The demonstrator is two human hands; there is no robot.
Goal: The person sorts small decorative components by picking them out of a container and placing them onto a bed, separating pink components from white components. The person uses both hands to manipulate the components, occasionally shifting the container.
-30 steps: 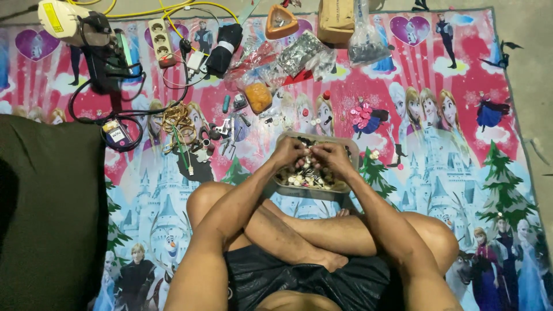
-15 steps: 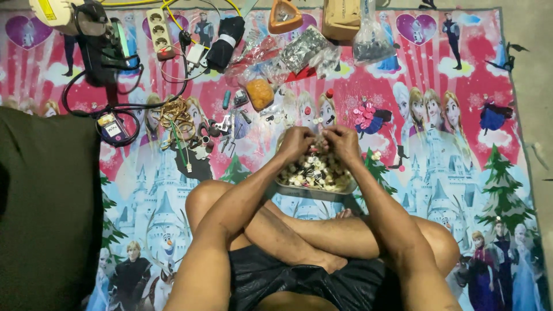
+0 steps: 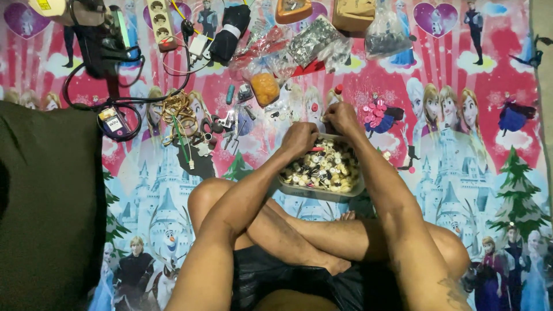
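I see the tray (image 3: 345, 192) lying on the mat (image 3: 461, 173) before my crossed legs, its long axis running left to right, full of small pale and dark caps (image 3: 325, 170). My left hand (image 3: 299, 140) curls over its far edge; my right hand (image 3: 341, 117) pinches something too small to tell.

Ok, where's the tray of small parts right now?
In the head view the tray sits on the mat just ahead of the crossed legs, centre, under the left hand and right hand.
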